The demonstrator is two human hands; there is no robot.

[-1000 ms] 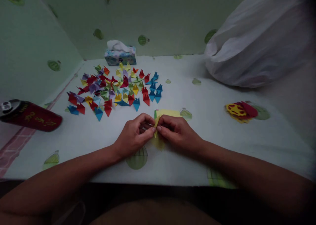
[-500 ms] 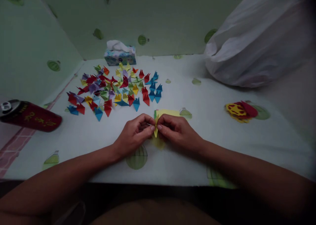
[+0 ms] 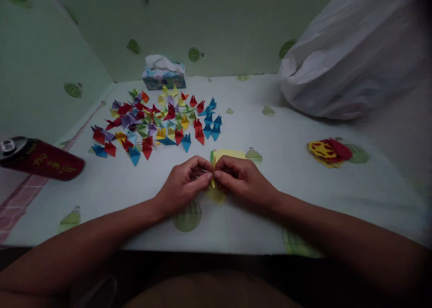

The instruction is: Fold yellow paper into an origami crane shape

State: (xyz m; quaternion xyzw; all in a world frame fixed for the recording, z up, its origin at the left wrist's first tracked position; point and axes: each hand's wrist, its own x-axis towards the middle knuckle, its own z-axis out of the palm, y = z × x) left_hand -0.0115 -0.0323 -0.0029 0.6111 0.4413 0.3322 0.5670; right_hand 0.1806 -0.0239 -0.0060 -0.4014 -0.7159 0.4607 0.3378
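I judge that I am partway through shaping a small yellow paper piece (image 3: 213, 182), working at a crease or a point. The next move, as I read it, calls for light, matched pressure from my 2 thumbs, so the thin paper neither slips nor tears.

My left hand (image 3: 185, 182) is curled, thumb and forefinger nearly closed, pinching the piece from its left side. My right hand (image 3: 245, 180) mirrors it, thumb and forefinger pinching from the right, the other fingers tucked in. The 2 sets of fingertips almost meet, with the paper standing narrow and edge-on between them. Its folds are too small to tell, and I can't say whether it touches the tablecloth (image 3: 249, 229). A yellow blur shows just below my fingertips; I can't tell what it is.

Just beyond my hands lies yellow paper (image 3: 232, 154), partly hidden by my right hand. Farther off, to the left, many coloured origami cranes (image 3: 152, 129) spread out in front of a tissue box (image 3: 165, 79).
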